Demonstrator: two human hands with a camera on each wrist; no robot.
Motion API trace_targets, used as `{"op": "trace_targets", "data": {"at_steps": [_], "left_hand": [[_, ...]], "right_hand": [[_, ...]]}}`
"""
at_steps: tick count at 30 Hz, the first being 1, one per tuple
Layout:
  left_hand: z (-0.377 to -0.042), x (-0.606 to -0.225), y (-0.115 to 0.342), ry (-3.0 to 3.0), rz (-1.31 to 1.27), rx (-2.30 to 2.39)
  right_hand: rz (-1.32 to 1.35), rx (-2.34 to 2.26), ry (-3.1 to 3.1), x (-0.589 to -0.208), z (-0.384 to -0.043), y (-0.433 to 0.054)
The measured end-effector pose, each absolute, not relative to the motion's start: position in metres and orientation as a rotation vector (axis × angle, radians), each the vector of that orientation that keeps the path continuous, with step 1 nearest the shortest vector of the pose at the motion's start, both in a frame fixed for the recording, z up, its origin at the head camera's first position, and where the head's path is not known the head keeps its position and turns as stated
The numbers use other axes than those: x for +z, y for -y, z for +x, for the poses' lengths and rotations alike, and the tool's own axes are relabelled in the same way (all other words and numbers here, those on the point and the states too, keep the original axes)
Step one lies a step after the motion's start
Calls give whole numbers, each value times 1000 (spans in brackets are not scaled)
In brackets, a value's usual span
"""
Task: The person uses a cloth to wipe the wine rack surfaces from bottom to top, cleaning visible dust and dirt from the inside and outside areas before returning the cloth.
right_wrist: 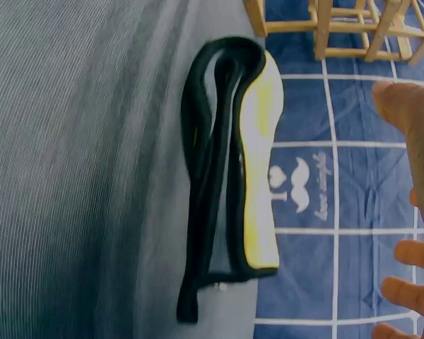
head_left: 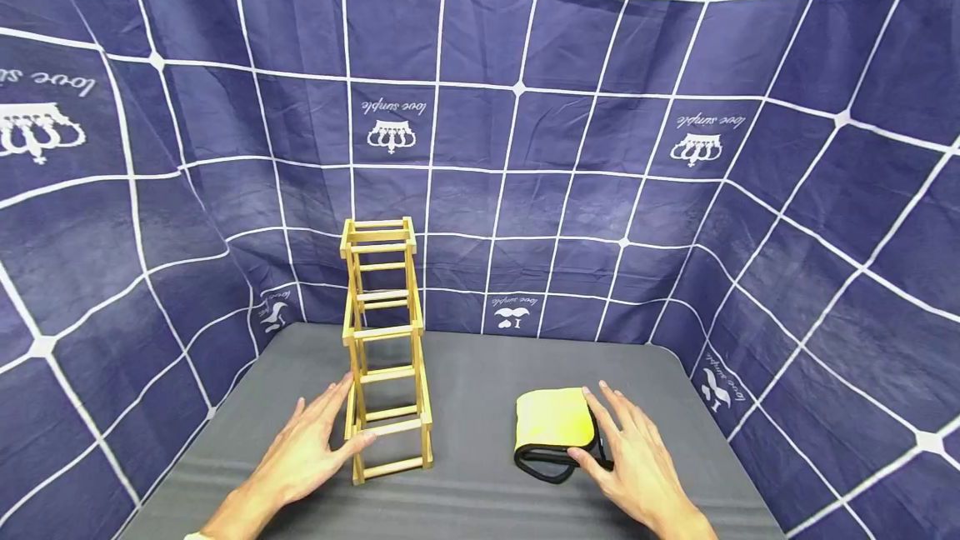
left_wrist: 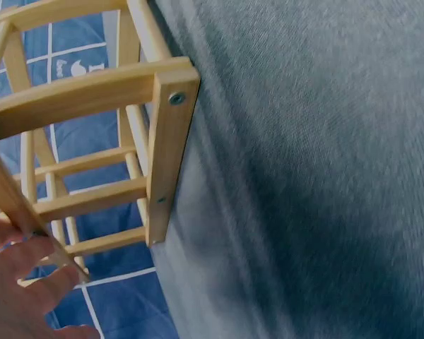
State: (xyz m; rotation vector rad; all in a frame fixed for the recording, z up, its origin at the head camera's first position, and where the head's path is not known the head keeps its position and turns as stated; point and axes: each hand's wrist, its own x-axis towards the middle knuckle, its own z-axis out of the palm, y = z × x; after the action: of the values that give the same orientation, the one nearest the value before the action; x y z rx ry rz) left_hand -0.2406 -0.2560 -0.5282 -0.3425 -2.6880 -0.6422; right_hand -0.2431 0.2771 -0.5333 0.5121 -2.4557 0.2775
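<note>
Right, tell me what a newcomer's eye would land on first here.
Probably the bright yellow folded cloth with black edging, lying on the grey surface right of centre in the head view, beside the right hand. Next, the tall wooden rack standing left of centre, by the left hand. Behind both hangs a blue backdrop with white grid lines.

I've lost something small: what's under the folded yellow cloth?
The yellow cloth rests on the grey surface, visible around it; anything directly beneath the folds is covered and cannot be seen.
</note>
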Motion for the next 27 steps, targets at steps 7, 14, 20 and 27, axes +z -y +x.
{"op": "trace_targets", "data": {"at_steps": [7, 14, 20, 27], "left_hand": [[-239, -530, 252, 2668, -323, -667], [-241, -529, 247, 2672, -306, -671], [-240, -529, 242, 2674, -276, -664], [-243, -528, 231, 2678, -302, -663]], "right_hand": [[560, 292, 2385, -534, -245, -257], [605, 321, 2309, -533, -250, -240], [663, 367, 2283, -534, -251, -219], [747, 484, 2288, -535, -251, -190]]}}
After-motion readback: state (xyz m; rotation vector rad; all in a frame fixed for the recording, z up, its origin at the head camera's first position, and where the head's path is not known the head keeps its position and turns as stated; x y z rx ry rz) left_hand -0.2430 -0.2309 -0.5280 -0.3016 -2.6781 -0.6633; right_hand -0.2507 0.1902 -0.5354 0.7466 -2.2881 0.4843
